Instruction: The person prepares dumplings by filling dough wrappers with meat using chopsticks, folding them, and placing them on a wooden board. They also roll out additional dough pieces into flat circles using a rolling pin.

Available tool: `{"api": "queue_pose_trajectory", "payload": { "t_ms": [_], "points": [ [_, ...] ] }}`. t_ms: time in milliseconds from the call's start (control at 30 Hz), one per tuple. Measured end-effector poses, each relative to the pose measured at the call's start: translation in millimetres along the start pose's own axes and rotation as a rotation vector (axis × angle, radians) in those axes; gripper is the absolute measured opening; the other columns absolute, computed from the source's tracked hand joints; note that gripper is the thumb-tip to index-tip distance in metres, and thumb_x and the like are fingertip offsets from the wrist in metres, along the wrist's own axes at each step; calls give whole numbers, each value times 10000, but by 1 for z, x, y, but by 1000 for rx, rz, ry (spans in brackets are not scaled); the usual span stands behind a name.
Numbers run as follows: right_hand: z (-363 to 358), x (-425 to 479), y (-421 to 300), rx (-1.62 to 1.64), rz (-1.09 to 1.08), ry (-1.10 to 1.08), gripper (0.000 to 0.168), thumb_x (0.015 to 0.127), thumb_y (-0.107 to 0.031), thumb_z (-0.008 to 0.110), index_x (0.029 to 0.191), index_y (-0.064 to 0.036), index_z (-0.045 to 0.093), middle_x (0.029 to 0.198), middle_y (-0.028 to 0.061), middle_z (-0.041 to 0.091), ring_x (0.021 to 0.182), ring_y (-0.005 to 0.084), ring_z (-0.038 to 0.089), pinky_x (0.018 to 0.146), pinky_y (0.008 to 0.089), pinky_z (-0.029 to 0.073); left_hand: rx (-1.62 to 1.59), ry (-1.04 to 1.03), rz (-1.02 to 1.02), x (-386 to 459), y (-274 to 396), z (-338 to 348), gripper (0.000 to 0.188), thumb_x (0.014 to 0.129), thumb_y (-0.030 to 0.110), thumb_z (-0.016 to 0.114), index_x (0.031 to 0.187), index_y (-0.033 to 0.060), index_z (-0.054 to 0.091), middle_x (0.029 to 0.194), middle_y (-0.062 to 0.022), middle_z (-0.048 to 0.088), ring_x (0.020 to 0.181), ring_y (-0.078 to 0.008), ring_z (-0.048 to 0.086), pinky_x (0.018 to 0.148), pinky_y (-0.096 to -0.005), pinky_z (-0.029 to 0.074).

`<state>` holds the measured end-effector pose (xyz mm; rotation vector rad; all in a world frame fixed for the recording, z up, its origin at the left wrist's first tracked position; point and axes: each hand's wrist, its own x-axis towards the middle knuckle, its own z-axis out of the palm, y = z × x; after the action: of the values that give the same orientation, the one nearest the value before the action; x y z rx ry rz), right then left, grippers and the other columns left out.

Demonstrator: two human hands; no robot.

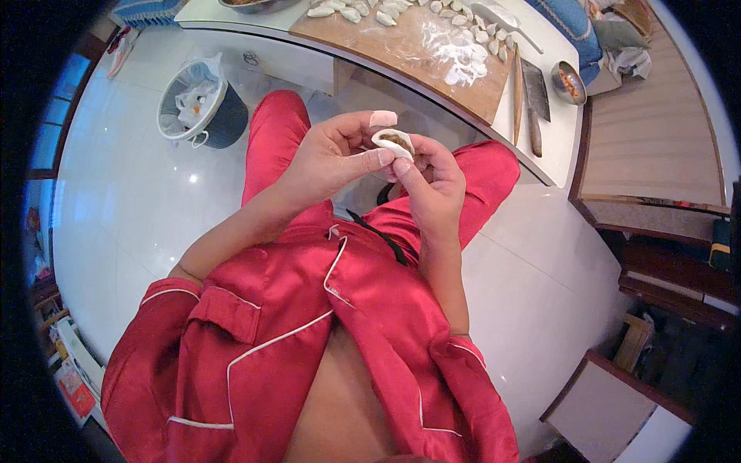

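Between my two hands, above my lap, is a partly folded dumpling with brown filling showing through its gap. My left hand holds it from the left, the thumb at its lower edge and a finger with a white wrap or coating at the tip raised above. My right hand pinches the lower right side with thumb and fingers. Beyond them, a wooden board on the table bears white flour and many shaped dumplings along its far side.
Right of the board lie a wooden rolling pin and a cleaver, with a metal bowl beyond. A lined bin stands on the floor at the left. The white table edge runs close past my right knee.
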<state>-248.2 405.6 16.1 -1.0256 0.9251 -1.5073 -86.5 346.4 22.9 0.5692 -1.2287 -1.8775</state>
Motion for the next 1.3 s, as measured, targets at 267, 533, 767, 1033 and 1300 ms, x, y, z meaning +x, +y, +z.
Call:
{"api": "queue_pose_trajectory", "payload": {
  "t_ms": [267, 533, 767, 1033, 1300],
  "points": [
    [-21, -7, -9, -128, 21, 180, 252, 866, -18, 649, 1111, 17, 605, 996, 33, 604, 835, 77, 588, 721, 203, 474, 28, -64, -33, 25, -17, 15, 452, 884, 36, 650, 1302, -19, 485, 1142, -92, 623, 1022, -139, 601, 883, -278, 506],
    [-40, -18, -15, -244, -125, 230, 236, 909, 16, 558, 1141, 58, 572, 1007, 122, 658, 833, 135, 624, 725, 258, 523, -48, -154, -47, 37, -26, 38, 438, 892, 20, 633, 1302, -20, 484, 1104, -83, 628, 988, -127, 603, 850, -266, 514],
    [-25, -15, -8, -248, -84, 139, 214, 860, 6, 629, 1074, 12, 625, 1005, 58, 613, 812, 89, 585, 682, 204, 467, -30, -97, -30, 23, -20, 22, 435, 889, 18, 634, 1298, -8, 490, 1032, -75, 627, 910, -120, 611, 799, -261, 529],
    [-9, -9, -1, -211, -49, 107, 177, 852, -9, 646, 1029, -1, 640, 1011, 61, 603, 807, 100, 584, 674, 205, 461, 250, -18, 169, 7, -17, 4, 400, 861, -3, 647, 1249, 19, 549, 999, -48, 612, 903, -121, 593, 785, -256, 494],
    [-7, -12, 2, -226, -45, 144, 152, 852, 12, 624, 1004, 11, 636, 999, 68, 602, 849, 113, 585, 722, 230, 470, 418, -22, 353, 11, -22, 3, 362, 844, 47, 684, 1196, 25, 605, 925, -33, 618, 803, -90, 562, 683, -230, 461]
  ]
}}
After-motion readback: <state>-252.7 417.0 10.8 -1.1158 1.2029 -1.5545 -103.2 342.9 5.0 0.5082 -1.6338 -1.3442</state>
